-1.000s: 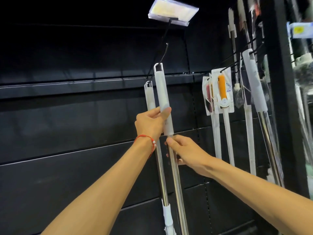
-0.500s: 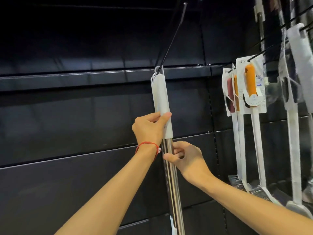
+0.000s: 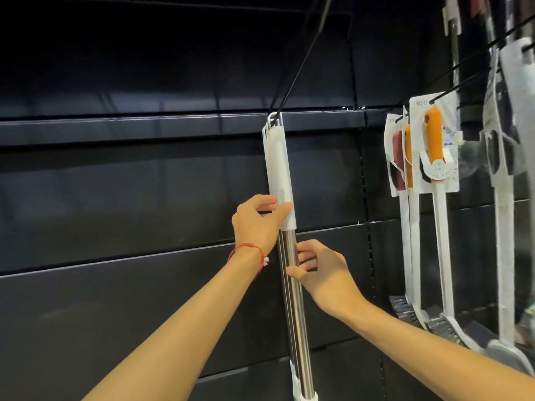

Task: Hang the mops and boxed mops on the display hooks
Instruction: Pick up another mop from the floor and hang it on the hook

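A: Centre of the shot, the mop with the white plastic grip and shiny steel pole [image 3: 280, 169] hangs upright, its top loop threaded on the long black wire display hook [image 3: 301, 59]. Right behind it, a second white-gripped mop [image 3: 265, 134], nearly hidden.

B: And the hands?

A: Left hand [image 3: 257, 224], red string bracelet [image 3: 249, 251] at the wrist, is pinching the bottom of the white grip, thumb across the front, fingers curled round the back. Right hand [image 3: 321, 273] sits lower on the steel pole, thumb on the front face, fingers spread loosely behind it. Touching the metal, not a tight clasp.

B: What surrounds them?

A: Black slotted wall panels [image 3: 115, 299] everywhere, with a black ledge [image 3: 144, 123] running across behind the mop tops. Off to the right, well apart, carded brushes with orange handles and long white shafts [image 3: 434, 146] hang from their own black pegs [image 3: 451, 88], bristle heads low down. Further right, more white-handled goods [image 3: 503, 227], blurred at the edge.
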